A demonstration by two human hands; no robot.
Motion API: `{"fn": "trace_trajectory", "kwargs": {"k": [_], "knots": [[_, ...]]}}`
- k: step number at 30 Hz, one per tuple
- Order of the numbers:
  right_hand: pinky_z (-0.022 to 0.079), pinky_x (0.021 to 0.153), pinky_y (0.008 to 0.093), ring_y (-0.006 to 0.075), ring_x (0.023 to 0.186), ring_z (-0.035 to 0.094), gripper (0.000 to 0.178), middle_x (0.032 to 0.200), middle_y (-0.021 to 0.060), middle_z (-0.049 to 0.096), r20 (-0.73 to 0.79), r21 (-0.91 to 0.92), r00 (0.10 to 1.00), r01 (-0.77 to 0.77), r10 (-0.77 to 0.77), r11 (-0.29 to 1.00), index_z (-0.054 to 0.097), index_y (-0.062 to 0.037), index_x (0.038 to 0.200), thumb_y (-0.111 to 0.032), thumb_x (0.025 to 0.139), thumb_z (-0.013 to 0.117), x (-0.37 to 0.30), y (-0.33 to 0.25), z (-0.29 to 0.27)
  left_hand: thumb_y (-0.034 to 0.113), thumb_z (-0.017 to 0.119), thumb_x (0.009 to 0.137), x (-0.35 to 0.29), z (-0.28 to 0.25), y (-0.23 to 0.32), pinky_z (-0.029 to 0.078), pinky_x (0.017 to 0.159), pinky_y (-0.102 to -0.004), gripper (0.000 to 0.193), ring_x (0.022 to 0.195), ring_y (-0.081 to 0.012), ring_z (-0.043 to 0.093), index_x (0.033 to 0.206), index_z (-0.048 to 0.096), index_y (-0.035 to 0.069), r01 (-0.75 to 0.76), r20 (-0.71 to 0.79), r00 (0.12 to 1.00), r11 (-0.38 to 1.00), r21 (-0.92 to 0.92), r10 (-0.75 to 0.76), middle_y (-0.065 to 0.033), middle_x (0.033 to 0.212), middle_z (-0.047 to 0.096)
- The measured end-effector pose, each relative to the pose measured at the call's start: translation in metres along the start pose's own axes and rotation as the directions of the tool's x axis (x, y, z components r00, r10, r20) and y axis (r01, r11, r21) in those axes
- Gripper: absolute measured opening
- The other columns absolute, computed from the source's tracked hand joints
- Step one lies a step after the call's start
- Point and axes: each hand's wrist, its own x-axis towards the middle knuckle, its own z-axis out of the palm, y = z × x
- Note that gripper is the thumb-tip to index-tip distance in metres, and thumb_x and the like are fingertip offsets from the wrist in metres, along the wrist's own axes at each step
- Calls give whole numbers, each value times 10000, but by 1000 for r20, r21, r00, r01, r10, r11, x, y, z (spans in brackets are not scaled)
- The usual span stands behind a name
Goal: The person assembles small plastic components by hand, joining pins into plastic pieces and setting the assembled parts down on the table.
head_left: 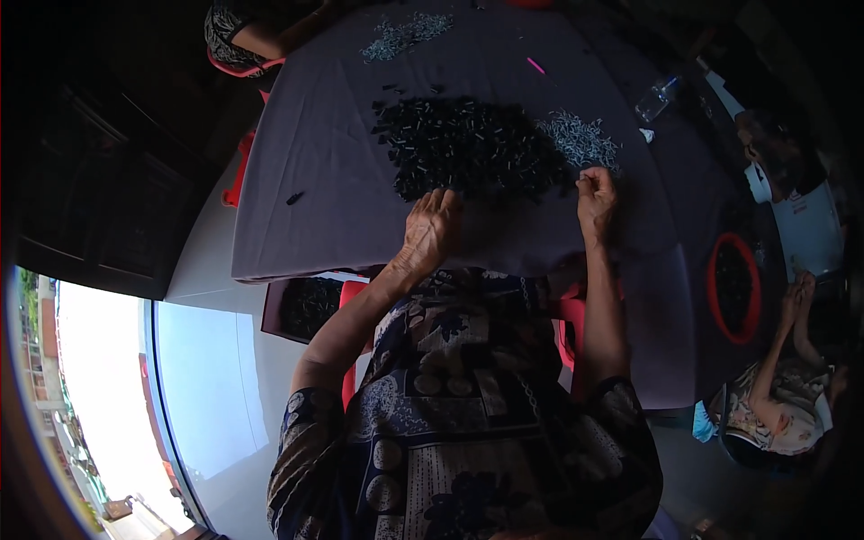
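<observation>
A wide heap of small black parts [468, 144], with pale metallic bits among them, lies on the cloth-covered table in front of me. My left hand [432, 225] is at the heap's near left edge, back upward and fingers curled together; whatever they hold is hidden. To the right of the heap is a smaller pile of thin, silvery metal pieces [580, 139]. At the near side of this pile, my right hand [596, 198] is closed in a pinch. Anything between its fingertips is too small to make out.
A second silvery pile [405, 36] lies at the table's far side, near another person's arm [270, 40]. Farther right are a pink stick [536, 65], a clear bottle [657, 99] and a red-rimmed basin [731, 288] of dark parts. Another person's hands [799, 288] are at the right.
</observation>
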Motion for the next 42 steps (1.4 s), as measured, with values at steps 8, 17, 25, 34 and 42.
{"fn": "trace_trajectory", "kwargs": {"k": [8, 17, 25, 34, 42], "knots": [[358, 532, 181, 44, 603, 427, 114, 688, -21, 488, 48, 154, 999, 14, -22, 988, 520, -35, 837, -62, 739, 469, 14, -1, -3, 46, 442, 699, 63, 19, 30, 419, 500, -287, 105, 569, -202, 524, 775, 510, 22, 3, 15, 1000, 928, -372, 2, -103, 649, 515], [374, 524, 181, 55, 605, 435, 118, 685, 11, 472, 476, 303, 863, 20, -170, 953, 466, -10, 819, 4, 703, 483, -25, -71, -4, 159, 489, 752, 58, 6, 46, 356, 451, -192, 147, 492, -68, 435, 693, 505, 26, 455, 416, 890, 321, -831, -185, -5, 543, 470], [413, 527, 236, 139, 590, 475, 173, 662, 70, 448, 522, 130, 801, 266, -294, 955, 423, -12, 826, 45, 671, 477, -43, -112, 0, 200, 554, 714, 41, -28, 32, 367, 462, -181, 185, 500, -63, 449, 677, 534, 21, 566, 573, 817, 260, -782, -57, -9, 551, 483], [408, 538, 226, 113, 608, 477, 220, 725, 55, 489, 467, 269, 840, 161, -275, 949, 446, -17, 893, 24, 681, 489, -38, -87, -4, 155, 534, 704, 50, -17, 41, 384, 482, -192, 143, 518, -84, 467, 694, 536, 13, 640, 630, 768, 96, -763, -111, -31, 594, 505], [392, 564, 223, 116, 625, 463, 221, 712, 61, 478, 450, 129, 854, 228, -262, 965, 449, -14, 907, 24, 690, 467, -11, -43, -37, 147, 510, 684, 81, 30, 86, 339, 427, -194, 154, 467, -73, 425, 625, 535, 8, 512, 475, 858, 363, -778, -193, -24, 528, 473]]}}
